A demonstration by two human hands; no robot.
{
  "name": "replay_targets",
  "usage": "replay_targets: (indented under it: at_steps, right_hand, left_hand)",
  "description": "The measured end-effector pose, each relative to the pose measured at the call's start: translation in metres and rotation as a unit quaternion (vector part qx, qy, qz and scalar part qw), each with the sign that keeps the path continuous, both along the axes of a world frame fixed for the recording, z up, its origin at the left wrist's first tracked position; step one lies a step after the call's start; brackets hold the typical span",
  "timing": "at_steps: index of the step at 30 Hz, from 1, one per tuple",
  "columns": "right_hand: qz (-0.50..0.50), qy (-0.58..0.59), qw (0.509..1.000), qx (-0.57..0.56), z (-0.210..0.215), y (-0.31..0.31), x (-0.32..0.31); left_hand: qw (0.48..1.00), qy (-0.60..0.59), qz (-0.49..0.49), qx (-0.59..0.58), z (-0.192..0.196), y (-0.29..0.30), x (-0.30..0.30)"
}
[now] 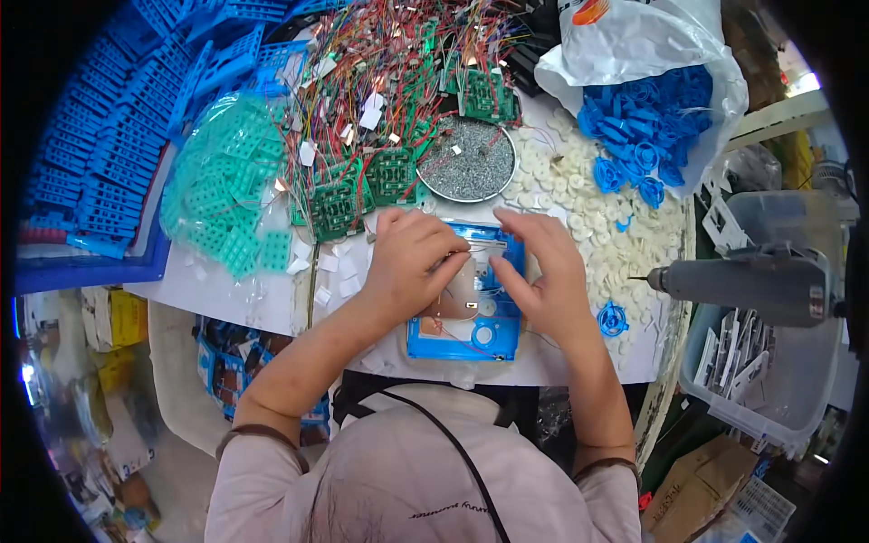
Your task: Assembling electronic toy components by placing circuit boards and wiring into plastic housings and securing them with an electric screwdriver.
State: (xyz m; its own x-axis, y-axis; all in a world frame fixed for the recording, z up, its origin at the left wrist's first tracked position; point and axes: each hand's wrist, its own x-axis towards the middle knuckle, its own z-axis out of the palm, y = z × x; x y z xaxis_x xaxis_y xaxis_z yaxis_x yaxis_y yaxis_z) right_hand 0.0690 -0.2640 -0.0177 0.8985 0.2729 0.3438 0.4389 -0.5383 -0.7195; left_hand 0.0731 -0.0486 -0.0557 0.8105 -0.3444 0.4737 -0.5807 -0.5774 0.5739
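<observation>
A blue plastic housing [434,347] lies on the white work surface right in front of me, its open inside facing up. Thin wires, a metal strip and a pale panel show within it. Over its upper left part, my left hand [412,258] has thumb and forefinger pressed together; what they pinch is too small to make out, though thin wires run close by. My right hand [554,276] rests at the housing's right edge, thumb and fingers apart, nothing visible between them. Part of the housing is hidden beneath both hands.
Beyond the hands stand green circuit boards [339,206] with tangled wires and a round dish of small metal parts [466,163]. Left are teal pads [226,181] and stacked blue casings [100,136]. Right are cream discs [579,172], a bag of blue parts [643,113] and a power screwdriver [742,288].
</observation>
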Motion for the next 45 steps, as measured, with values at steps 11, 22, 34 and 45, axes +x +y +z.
replay_targets:
  at_steps: [11,22,34,45]
  right_hand:
    - [0.051,-0.014,0.993,-0.106,-0.005,0.003,0.012]
    - [0.036,-0.074,0.968,-0.236,-0.016,0.015,0.004]
    - [0.044,-0.023,0.974,-0.220,0.002,0.007,-0.030]
    - [0.028,-0.032,0.978,-0.203,-0.006,0.003,-0.033]
  left_hand:
    - [0.991,0.083,0.085,0.057,0.009,0.034,0.038]
    - [0.990,0.027,-0.126,0.061,0.013,0.014,0.048]
    - [0.967,0.039,-0.197,0.159,0.013,-0.009,0.046]
    - [0.869,-0.050,-0.332,0.362,0.031,-0.036,0.056]
